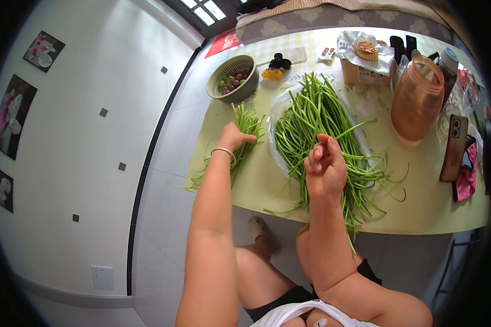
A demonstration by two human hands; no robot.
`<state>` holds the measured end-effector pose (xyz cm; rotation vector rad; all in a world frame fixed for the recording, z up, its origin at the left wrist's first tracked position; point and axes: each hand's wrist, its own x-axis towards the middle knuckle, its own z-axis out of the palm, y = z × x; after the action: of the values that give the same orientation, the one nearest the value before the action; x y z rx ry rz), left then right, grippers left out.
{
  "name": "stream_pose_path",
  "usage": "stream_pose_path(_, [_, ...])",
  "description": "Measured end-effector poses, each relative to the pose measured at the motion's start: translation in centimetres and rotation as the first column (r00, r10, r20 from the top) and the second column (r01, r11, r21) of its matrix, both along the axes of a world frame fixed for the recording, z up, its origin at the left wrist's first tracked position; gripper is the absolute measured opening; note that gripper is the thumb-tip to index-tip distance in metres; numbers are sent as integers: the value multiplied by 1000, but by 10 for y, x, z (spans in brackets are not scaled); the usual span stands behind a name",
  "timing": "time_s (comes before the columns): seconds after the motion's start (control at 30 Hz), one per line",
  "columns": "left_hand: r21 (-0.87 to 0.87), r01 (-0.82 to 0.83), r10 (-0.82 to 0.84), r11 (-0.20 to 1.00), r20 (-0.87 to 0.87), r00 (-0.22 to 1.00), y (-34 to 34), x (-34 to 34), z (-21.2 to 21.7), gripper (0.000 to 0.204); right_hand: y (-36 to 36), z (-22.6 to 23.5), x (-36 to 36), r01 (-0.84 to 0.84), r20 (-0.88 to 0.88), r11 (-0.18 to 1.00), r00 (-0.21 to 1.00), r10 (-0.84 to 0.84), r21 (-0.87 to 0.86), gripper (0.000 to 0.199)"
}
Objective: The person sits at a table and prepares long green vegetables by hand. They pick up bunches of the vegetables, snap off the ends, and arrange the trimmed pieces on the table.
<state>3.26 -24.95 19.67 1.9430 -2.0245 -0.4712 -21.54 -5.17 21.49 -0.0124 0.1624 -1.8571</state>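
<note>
A large heap of long, thin green vegetable stems (316,111) lies on a clear plastic bag (279,109) in the middle of the table. To its left is a smaller bunch of the same stems (247,124), with my left hand (235,137) closed around its middle and the thumb pointing right. My right hand (327,166) is over the near part of the heap, palm turned up and fingers curled in. One stem runs right from near its fingertips; whether the fingers pinch it is hard to see. Several loose stems hang over the table's near edge.
A grey-green basket of grapes (233,82) stands at the far left, beside a black hair claw clip (280,61). Toward the right are a box with a round pastry (366,50), an orange-brown plastic jar (418,98) and a phone (454,147) on pink cloth (466,177).
</note>
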Motion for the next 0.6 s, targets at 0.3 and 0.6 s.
stream_pose_path(0.3, [-333, -155, 122, 930, -118, 985, 60, 2, 25, 65, 8, 3, -26, 111, 135, 987, 983, -126, 112, 21])
stream_pose_path(0.6, [-590, 294, -455, 752, -143, 879, 141, -119, 59, 5, 3, -12, -36, 102, 153, 993, 982, -109, 53, 21])
